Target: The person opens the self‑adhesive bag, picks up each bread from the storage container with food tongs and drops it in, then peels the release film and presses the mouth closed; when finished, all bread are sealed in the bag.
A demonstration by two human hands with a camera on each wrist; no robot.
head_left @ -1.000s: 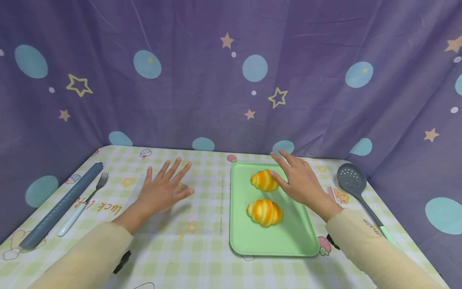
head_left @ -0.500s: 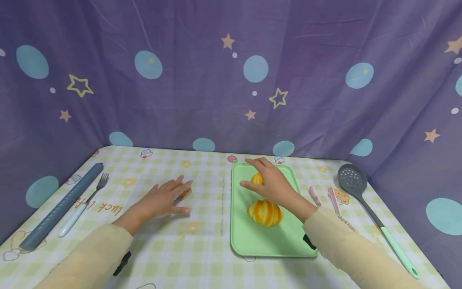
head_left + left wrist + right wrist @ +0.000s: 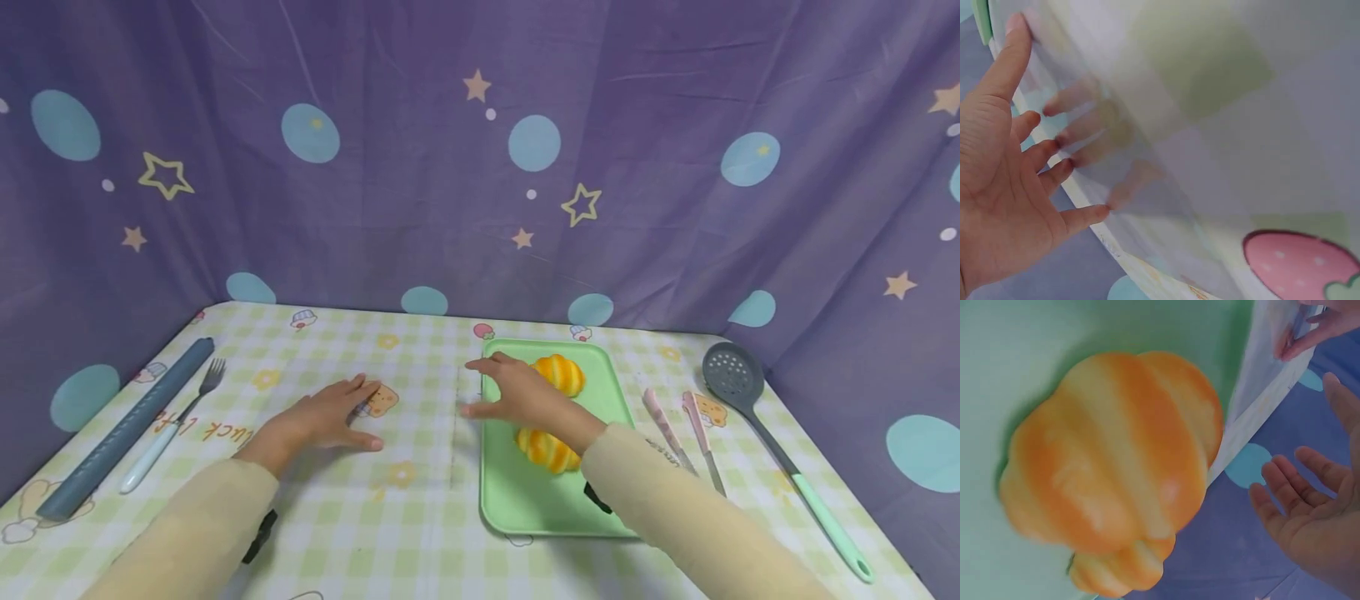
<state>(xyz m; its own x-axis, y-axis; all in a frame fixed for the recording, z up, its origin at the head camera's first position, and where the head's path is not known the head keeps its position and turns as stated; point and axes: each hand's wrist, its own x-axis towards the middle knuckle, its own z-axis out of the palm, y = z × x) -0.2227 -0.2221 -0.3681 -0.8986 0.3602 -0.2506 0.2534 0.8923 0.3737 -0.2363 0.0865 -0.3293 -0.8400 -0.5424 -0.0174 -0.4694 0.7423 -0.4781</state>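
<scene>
A clear, glossy sheet [image 3: 427, 433] lies on the checked tablecloth, its right edge just left of the green tray [image 3: 498, 508]. My left hand [image 3: 318, 421] is over its left part, fingers spread. In the left wrist view several fingertips [image 3: 1099, 212] meet their own reflections on the shiny surface. My right hand [image 3: 521, 392] reaches across the tray's left rim, thumb and fingers apart, fingertips close to the sheet's right edge; nothing is in it. Two croissant-shaped breads sit in the tray: the near bread [image 3: 546, 452] and the far bread [image 3: 562, 375], both partly covered by the right arm.
Left of the sheet lie a dark grey-blue stick-like case [image 3: 127, 429] and a fork [image 3: 176, 425] with a pale handle. Right of the tray are two pink-handled utensils [image 3: 697, 421] and a slotted skimmer [image 3: 750, 400]. A purple curtain [image 3: 420, 167] rises behind the table.
My right hand has moved left and down from above the far bread to the tray's left rim. My left hand has lowered onto the sheet, whose right edge has shifted slightly left.
</scene>
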